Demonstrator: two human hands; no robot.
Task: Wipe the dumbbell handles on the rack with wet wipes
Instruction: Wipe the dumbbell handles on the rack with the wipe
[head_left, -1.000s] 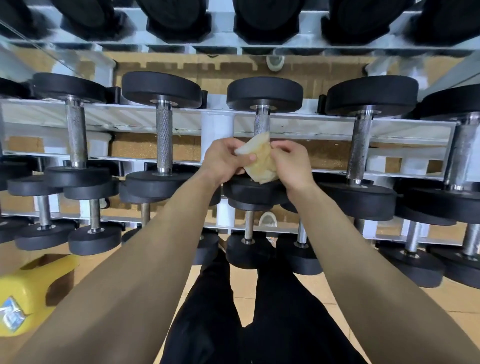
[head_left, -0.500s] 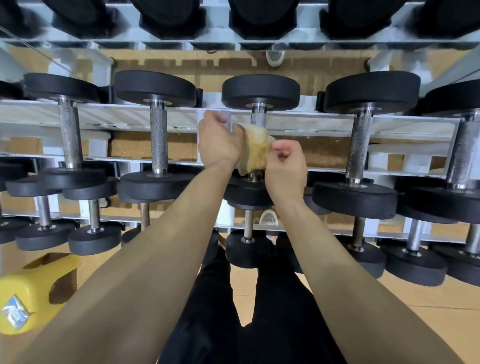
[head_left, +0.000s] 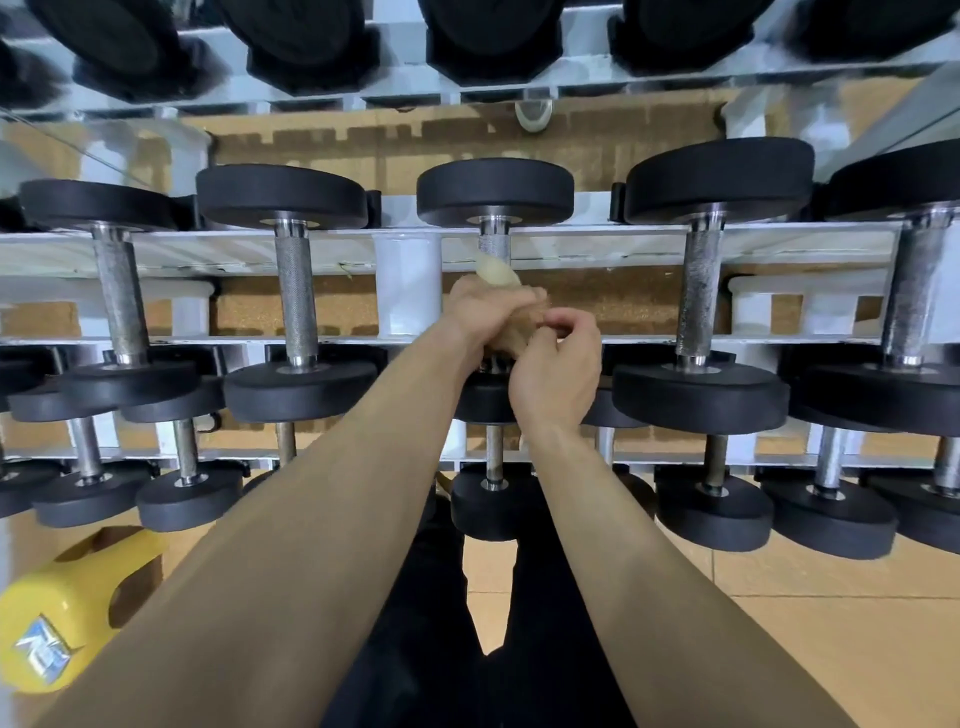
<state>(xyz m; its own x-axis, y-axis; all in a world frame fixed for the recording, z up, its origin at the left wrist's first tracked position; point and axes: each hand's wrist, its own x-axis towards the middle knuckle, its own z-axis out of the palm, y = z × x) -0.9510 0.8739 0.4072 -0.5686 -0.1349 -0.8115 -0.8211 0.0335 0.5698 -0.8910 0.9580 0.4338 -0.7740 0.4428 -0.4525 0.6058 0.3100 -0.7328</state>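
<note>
Left hand: my left hand (head_left: 485, 312) is curled round the wet wipe (head_left: 497, 274), clamping it against the middle dumbbell handle (head_left: 494, 245).
Right hand: my right hand (head_left: 556, 374) sits just below and to the right of the left. Its fingers are curled in, and thumb and forefinger seem to pinch the wipe's lower edge.
Wet wipe: yellowish and bunched, it is wrapped over the lower half of that handle. A rounded fold pokes out above my left knuckles.
Middle dumbbell handle: only a short knurled stretch shows, between the wipe and the far black head (head_left: 495, 192). The rest is hidden under wipe and hands.
Rack: the white rack (head_left: 597, 248) carries rows of black dumbbells on several tiers, handles pointing away from me.
Neighbouring handles: the handle on the left (head_left: 296, 301) and the handle on the right (head_left: 698, 301) lie bare, well apart from my hands.
Floor: a tan tiled floor (head_left: 831, 649) lies under the rack, with a yellow jug (head_left: 62, 618) at the lower left.
Legs: my black trousers (head_left: 431, 649) show between my forearms.
</note>
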